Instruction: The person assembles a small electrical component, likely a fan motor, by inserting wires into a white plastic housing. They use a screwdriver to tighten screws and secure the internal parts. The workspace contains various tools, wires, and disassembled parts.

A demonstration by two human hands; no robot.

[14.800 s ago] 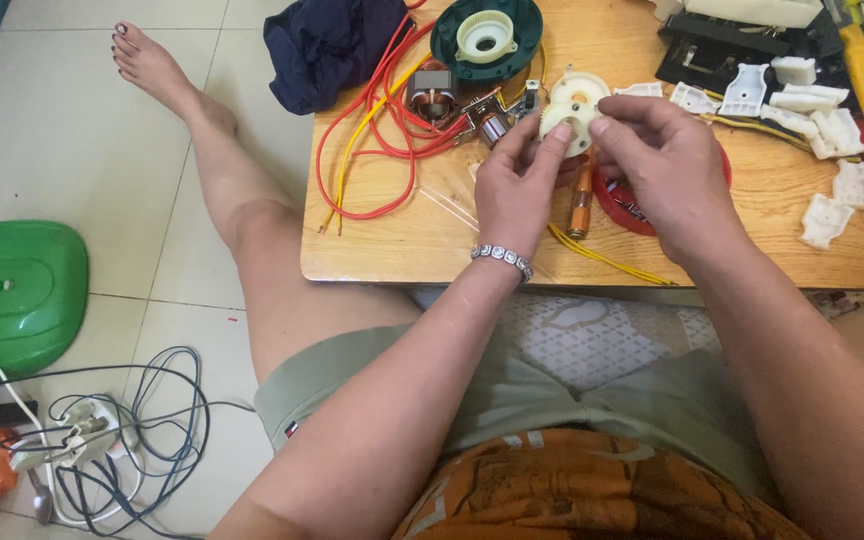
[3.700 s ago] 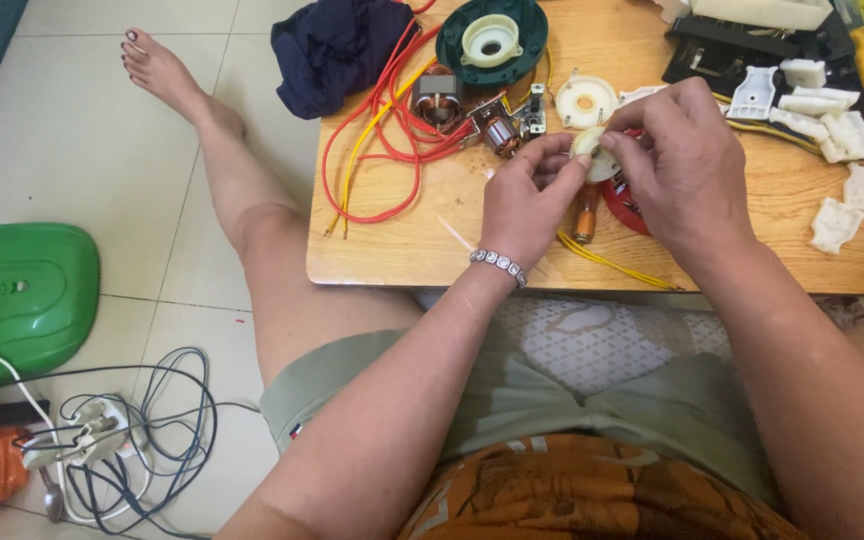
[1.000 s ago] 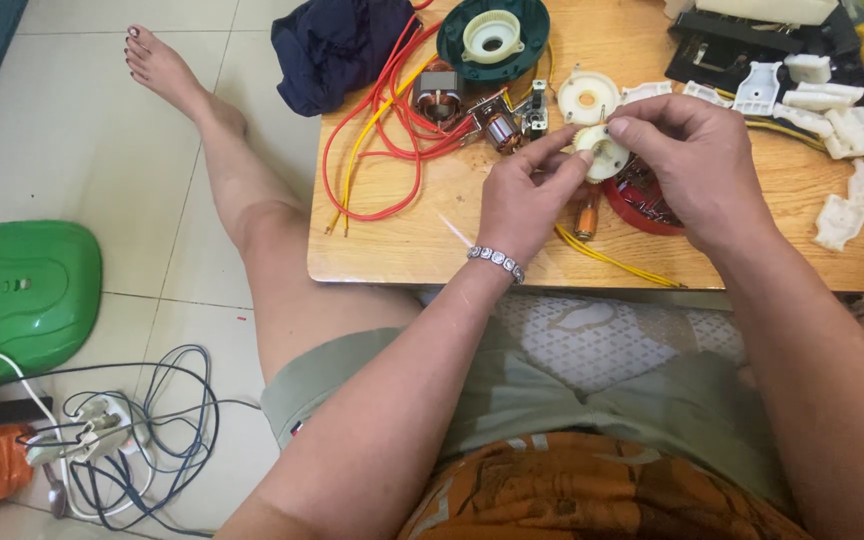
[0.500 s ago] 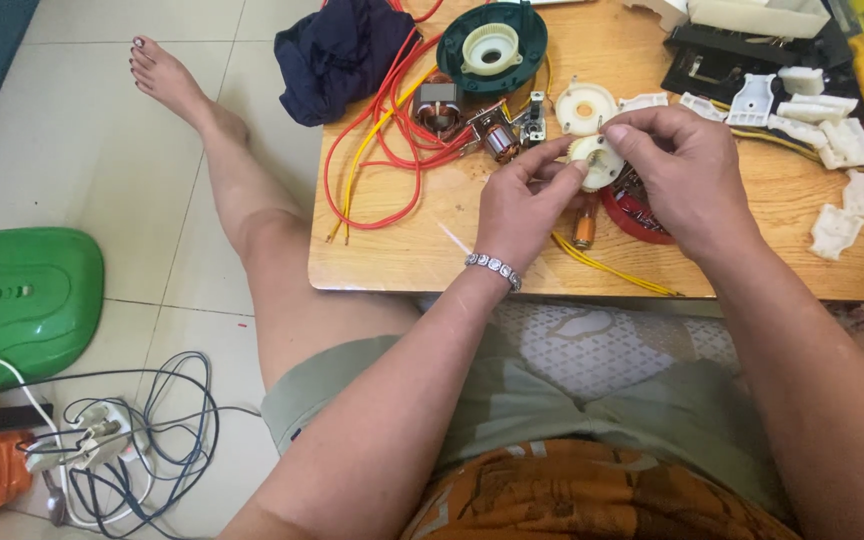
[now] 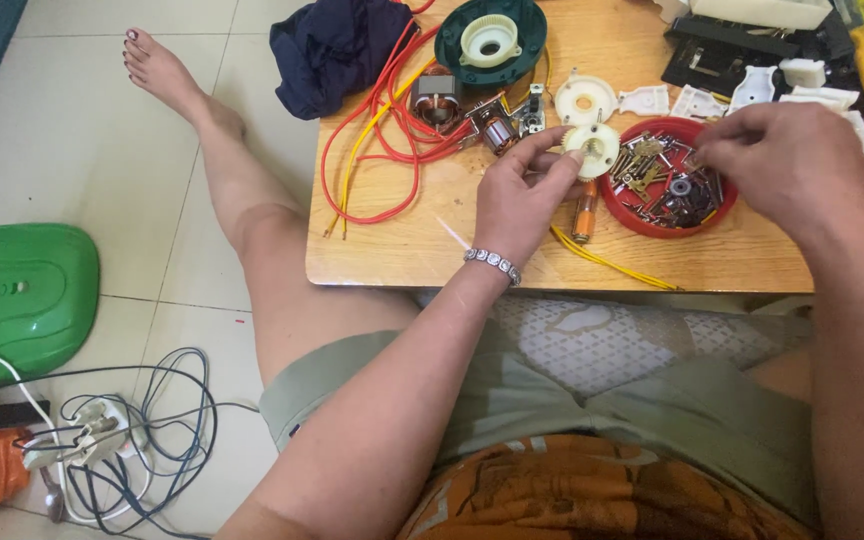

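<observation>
My left hand (image 5: 517, 200) is raised over the tabletop (image 5: 432, 240), wrist bent, grip pinching the white gear disc (image 5: 591, 148) by its rim. Half a sec ago both hands met on the disc; now my right hand (image 5: 782, 165) is off it, over the red bowl of screws (image 5: 667, 190) just right of the disc, fingers curled; can't tell if they hold anything.

Single head view, steeply down, close.
</observation>
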